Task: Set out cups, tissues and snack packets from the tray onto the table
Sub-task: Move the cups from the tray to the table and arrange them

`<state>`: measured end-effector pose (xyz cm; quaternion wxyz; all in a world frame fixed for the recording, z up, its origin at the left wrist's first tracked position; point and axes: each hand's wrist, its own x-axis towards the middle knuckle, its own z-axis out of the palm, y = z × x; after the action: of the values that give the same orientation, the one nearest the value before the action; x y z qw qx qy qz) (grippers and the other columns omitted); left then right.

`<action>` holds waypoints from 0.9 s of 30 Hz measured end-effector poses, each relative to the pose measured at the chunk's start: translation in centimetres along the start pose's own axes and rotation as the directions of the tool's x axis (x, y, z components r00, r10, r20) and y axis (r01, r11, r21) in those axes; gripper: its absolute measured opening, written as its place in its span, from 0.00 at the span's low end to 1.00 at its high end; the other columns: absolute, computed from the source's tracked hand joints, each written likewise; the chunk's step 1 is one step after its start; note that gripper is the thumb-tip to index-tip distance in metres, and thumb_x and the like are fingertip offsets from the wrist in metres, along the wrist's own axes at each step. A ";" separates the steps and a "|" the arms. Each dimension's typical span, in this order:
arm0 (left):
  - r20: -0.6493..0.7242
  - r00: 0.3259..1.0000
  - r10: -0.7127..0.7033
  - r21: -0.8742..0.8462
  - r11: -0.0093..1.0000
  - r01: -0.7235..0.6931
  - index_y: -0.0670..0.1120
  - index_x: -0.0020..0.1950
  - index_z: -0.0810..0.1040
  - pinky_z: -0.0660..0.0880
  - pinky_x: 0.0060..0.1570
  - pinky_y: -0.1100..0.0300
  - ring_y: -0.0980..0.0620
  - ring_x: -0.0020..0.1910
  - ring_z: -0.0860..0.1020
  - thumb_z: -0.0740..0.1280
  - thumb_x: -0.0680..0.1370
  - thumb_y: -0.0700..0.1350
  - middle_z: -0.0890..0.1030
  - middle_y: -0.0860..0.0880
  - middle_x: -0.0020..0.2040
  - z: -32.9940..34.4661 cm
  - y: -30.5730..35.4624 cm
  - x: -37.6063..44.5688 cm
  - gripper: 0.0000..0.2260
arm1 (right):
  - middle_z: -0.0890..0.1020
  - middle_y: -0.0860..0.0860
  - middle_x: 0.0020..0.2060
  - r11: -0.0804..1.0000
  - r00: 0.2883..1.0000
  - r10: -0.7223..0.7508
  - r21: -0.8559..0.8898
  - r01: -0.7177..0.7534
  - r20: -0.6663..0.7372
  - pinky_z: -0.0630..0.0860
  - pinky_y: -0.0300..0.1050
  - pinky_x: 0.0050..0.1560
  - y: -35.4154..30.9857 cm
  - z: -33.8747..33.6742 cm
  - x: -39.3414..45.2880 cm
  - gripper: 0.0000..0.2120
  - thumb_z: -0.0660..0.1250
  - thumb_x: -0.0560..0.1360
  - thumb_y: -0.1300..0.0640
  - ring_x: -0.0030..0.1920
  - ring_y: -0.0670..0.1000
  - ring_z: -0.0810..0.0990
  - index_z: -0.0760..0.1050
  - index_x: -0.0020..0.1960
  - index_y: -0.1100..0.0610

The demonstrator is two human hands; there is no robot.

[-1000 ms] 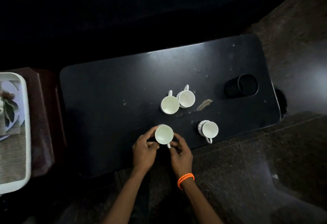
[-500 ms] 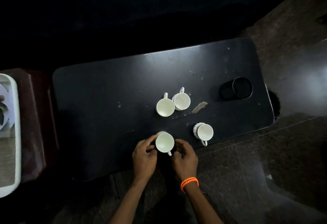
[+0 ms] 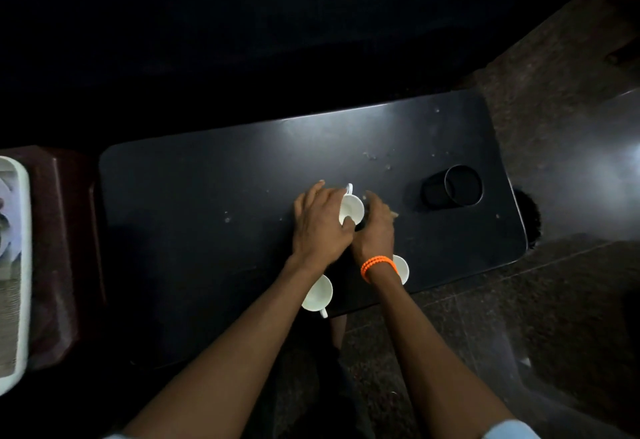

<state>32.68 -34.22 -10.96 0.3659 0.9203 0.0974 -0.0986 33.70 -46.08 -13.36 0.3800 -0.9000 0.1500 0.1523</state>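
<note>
Both hands meet over a white cup (image 3: 351,209) on a dark table (image 3: 194,216). The left hand (image 3: 320,222) curls its fingers around the cup. I cannot tell whether the right hand (image 3: 375,227) grips anything.

A black cylindrical holder (image 3: 452,189) lies tipped over; dark stone floor (image 3: 519,317).

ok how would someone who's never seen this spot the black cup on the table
Start at the dark table and go to its right end, past both hands. There the black cup lies tipped on its side, its round mouth showing, apart from everything else. It is the only dark cup; the others are white.
</note>
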 end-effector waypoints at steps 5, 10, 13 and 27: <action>0.151 0.987 -0.046 0.109 0.994 0.030 0.50 0.72 0.77 0.55 0.76 0.47 0.46 0.79 0.64 0.69 0.69 0.53 0.81 0.46 0.68 0.7 -0.4 2.6 0.30 | 0.81 0.55 0.63 1.000 1.000 -0.006 0.022 0.006 0.017 0.76 0.50 0.64 0.0 -0.2 1.1 0.24 0.71 0.73 0.59 0.63 0.57 0.80 0.73 0.69 0.56; 0.138 0.989 -0.044 0.130 0.991 0.026 0.51 0.63 0.82 0.56 0.73 0.48 0.49 0.75 0.69 0.68 0.67 0.51 0.83 0.46 0.62 0.9 -0.6 3.4 0.24 | 0.83 0.47 0.43 0.992 0.994 -0.110 0.068 0.108 0.023 0.79 0.43 0.46 0.3 -1.7 1.8 0.21 0.79 0.61 0.60 0.44 0.51 0.83 0.78 0.53 0.55; 0.098 0.994 -0.046 0.066 0.997 0.040 0.52 0.64 0.82 0.57 0.70 0.51 0.49 0.73 0.72 0.68 0.67 0.50 0.83 0.46 0.62 0.9 -0.5 3.4 0.24 | 0.83 0.45 0.41 0.991 0.991 -0.129 0.045 0.127 0.045 0.80 0.42 0.44 0.1 -2.2 2.8 0.21 0.80 0.61 0.60 0.43 0.50 0.83 0.78 0.51 0.52; -0.095 0.966 -0.239 -0.226 0.950 0.213 0.52 0.73 0.75 0.58 0.71 0.53 0.49 0.73 0.71 0.71 0.71 0.43 0.77 0.50 0.71 -0.8 -2.1 1.9 0.29 | 0.79 0.58 0.61 0.998 0.994 0.069 0.018 -0.067 -0.086 0.77 0.54 0.61 -0.7 -1.7 2.3 0.35 0.80 0.63 0.62 0.59 0.57 0.79 0.73 0.67 0.61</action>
<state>34.07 -31.96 -12.24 0.4425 0.8625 0.2346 -0.0726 36.35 -47.19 -12.72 0.3747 -0.8971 0.1981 0.1248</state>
